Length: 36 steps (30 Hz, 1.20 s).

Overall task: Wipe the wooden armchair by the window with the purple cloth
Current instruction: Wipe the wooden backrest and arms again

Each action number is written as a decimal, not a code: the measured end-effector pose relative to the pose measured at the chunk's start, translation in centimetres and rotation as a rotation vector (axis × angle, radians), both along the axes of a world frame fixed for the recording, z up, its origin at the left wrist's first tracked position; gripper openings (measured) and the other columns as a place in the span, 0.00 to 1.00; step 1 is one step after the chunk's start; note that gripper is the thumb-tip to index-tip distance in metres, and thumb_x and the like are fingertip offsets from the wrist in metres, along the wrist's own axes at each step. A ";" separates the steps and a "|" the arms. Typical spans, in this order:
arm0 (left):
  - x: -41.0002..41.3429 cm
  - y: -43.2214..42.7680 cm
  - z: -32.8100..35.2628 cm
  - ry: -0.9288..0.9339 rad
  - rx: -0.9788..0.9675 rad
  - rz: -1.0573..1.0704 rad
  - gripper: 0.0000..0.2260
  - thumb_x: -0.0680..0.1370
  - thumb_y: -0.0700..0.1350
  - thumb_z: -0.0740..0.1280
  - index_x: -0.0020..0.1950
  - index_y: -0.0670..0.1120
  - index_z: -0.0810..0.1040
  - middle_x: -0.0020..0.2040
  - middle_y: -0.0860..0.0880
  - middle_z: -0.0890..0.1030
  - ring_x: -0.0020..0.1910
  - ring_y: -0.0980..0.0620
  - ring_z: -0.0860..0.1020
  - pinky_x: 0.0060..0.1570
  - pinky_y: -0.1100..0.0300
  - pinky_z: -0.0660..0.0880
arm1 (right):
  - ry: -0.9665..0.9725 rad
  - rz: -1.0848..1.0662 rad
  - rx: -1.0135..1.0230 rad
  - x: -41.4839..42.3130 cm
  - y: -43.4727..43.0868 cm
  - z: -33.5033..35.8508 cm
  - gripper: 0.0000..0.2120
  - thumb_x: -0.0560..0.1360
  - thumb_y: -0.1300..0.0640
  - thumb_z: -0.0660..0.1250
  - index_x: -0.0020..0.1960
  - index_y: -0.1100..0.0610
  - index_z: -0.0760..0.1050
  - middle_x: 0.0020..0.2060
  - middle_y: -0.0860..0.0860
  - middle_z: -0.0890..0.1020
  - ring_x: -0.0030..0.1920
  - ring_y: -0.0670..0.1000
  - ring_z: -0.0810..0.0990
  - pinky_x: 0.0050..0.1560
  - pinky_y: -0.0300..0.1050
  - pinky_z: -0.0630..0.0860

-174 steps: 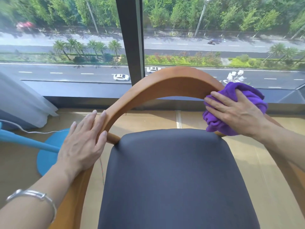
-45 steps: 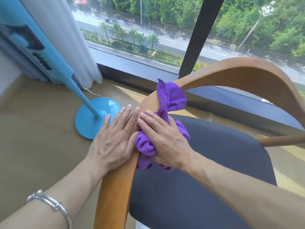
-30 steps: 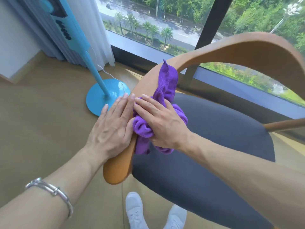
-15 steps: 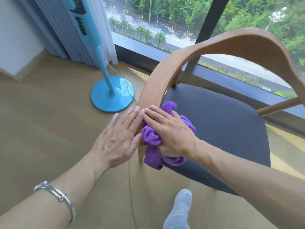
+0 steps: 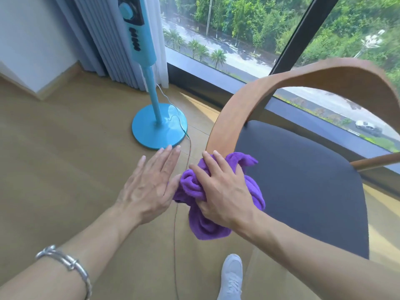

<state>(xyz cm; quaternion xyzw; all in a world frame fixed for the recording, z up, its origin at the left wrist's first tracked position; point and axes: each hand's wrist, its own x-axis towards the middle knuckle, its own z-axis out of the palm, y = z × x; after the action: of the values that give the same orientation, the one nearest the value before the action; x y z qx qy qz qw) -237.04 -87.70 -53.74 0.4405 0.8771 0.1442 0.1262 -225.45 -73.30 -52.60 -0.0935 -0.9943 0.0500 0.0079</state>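
Note:
The wooden armchair (image 5: 307, 74) has a curved brown back rail and a dark grey seat (image 5: 303, 182), and it stands in front of the window. My right hand (image 5: 223, 189) grips the bunched purple cloth (image 5: 193, 186) over the lower left end of the rail, which the cloth hides. My left hand (image 5: 149, 187) is flat with straight fingers just left of the cloth, its thumb side touching the fabric. It holds nothing. A silver bracelet is on my left wrist.
A blue standing fan (image 5: 159, 126) stands on the wooden floor left of the chair, in front of the grey curtain (image 5: 101, 40). Its thin cord (image 5: 175, 234) runs along the floor under my hands. My white shoe (image 5: 231, 276) is at the bottom.
My right hand has slid the cloth down the left rail to its lower end. My left hand has come off the rail and now lies flat beside the cloth. The view has tilted further down.

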 end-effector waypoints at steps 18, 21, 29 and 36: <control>-2.1 10.7 1.1 -0.065 0.120 0.149 0.27 0.74 0.65 0.36 0.71 0.58 0.39 0.77 0.55 0.53 0.75 0.59 0.51 0.72 0.56 0.45 | 0.021 -0.250 -0.061 -14.0 14.4 0.0 0.15 0.74 0.47 0.60 0.57 0.53 0.73 0.60 0.51 0.75 0.66 0.56 0.68 0.59 0.62 0.65; -2.4 13.7 1.1 -0.070 0.090 0.125 0.26 0.73 0.63 0.38 0.70 0.60 0.36 0.77 0.55 0.51 0.75 0.59 0.49 0.73 0.55 0.45 | 0.016 -0.315 -0.113 -15.8 18.6 0.3 0.17 0.74 0.47 0.61 0.60 0.52 0.72 0.62 0.52 0.75 0.65 0.56 0.68 0.60 0.62 0.64; -3.0 19.3 0.4 -0.154 0.059 0.142 0.29 0.71 0.64 0.37 0.67 0.60 0.28 0.77 0.56 0.44 0.75 0.59 0.43 0.74 0.54 0.45 | 0.061 -0.234 -0.139 -15.1 20.0 0.4 0.26 0.76 0.46 0.62 0.72 0.42 0.62 0.73 0.51 0.64 0.73 0.58 0.61 0.63 0.65 0.63; -3.1 18.4 -0.2 -0.166 0.097 0.117 0.31 0.72 0.65 0.39 0.68 0.58 0.27 0.73 0.61 0.36 0.74 0.63 0.40 0.74 0.53 0.44 | -0.083 -0.056 -0.162 -13.6 21.2 1.6 0.22 0.77 0.33 0.50 0.70 0.35 0.65 0.73 0.46 0.64 0.76 0.57 0.52 0.67 0.68 0.57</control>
<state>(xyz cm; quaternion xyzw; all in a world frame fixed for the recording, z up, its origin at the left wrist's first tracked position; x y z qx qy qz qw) -240.11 -69.28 -53.96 0.3805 0.8799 0.2296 0.1680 -239.05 -52.12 -50.95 -0.1235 -0.9835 0.1263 -0.0393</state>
